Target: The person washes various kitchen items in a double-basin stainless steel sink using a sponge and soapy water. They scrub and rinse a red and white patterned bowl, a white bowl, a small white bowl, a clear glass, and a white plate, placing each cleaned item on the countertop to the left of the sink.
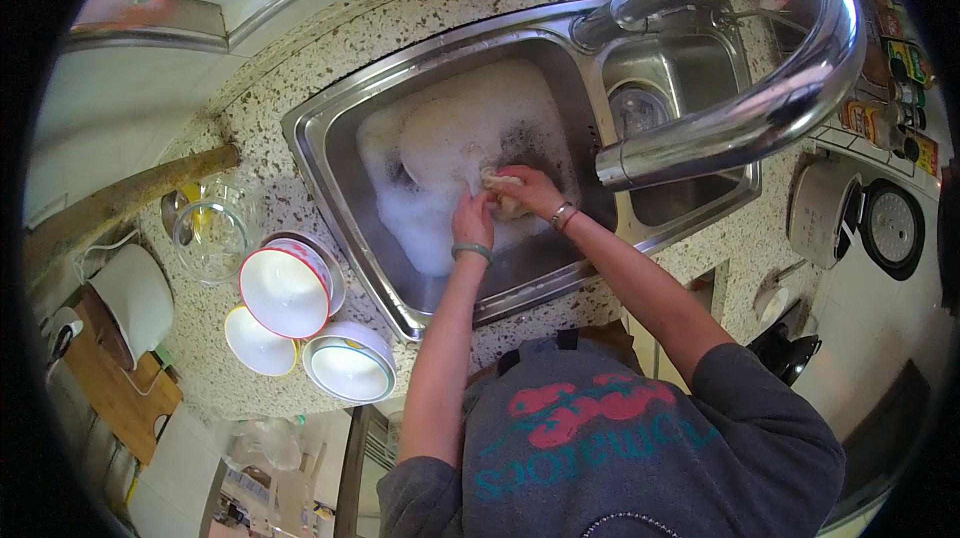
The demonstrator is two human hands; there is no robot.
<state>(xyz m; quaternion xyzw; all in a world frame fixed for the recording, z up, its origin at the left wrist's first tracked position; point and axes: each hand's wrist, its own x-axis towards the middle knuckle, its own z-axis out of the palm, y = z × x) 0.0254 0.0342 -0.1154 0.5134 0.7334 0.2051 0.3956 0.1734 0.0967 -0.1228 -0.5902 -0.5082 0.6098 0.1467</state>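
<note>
Both my hands are down in the left basin of a steel double sink (330, 178), which is full of white foam. My left hand (472, 220) rests on the rim of a pale foam-covered dish (445, 143) lying in the suds. My right hand (530, 190) is closed on a pale sponge or cloth (502, 181) pressed against that dish. Each wrist carries a bracelet.
A large chrome tap (770, 88) arches over the divider and the smaller right basin (665, 88). On the speckled counter (300, 68) to the left stand three white bowls (290, 288) and a glass bowl (212, 238). A white kettle (135, 298) and wooden board sit further left; a rice cooker (825, 213) stands right.
</note>
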